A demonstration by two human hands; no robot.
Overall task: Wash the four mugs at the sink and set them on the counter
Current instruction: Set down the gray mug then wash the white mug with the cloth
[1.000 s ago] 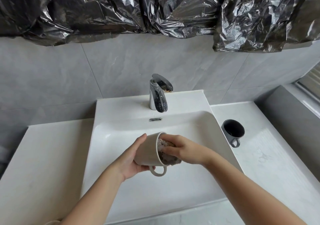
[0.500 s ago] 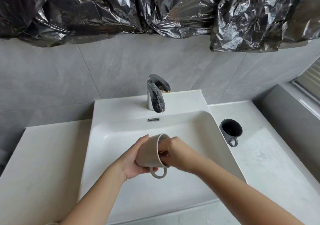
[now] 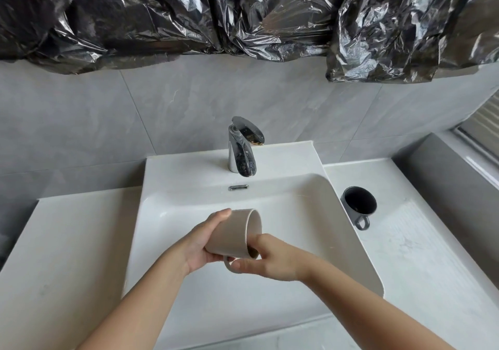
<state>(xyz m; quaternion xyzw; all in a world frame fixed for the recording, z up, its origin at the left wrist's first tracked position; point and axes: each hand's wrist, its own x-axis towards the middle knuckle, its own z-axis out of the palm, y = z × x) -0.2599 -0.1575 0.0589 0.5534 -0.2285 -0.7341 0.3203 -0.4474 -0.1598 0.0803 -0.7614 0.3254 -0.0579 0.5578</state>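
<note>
A beige mug [image 3: 232, 235] lies on its side over the white sink [image 3: 348, 241], mouth to the right, handle pointing down. My left hand [image 3: 201, 244] grips its base and wall from the left. My right hand [image 3: 272, 259] has its fingers inside the mouth, closed on a brownish sponge [image 3: 252, 252] of which only a sliver shows at the rim. A dark grey mug [image 3: 359, 208] stands upright on the counter [image 3: 421, 255] right of the sink, handle toward me.
A chrome faucet [image 3: 241, 151] stands at the back of the sink, with no water running. Crumpled black plastic sheeting [image 3: 243, 15] hangs over the grey tiled wall. White counter extends on the left [image 3: 67, 255]. A grey ledge [image 3: 453, 182] rises at far right.
My right hand has pushed deeper into the beige mug with the sponge, which is now almost hidden. The mug has tilted slightly, and both hands stay over the sink.
</note>
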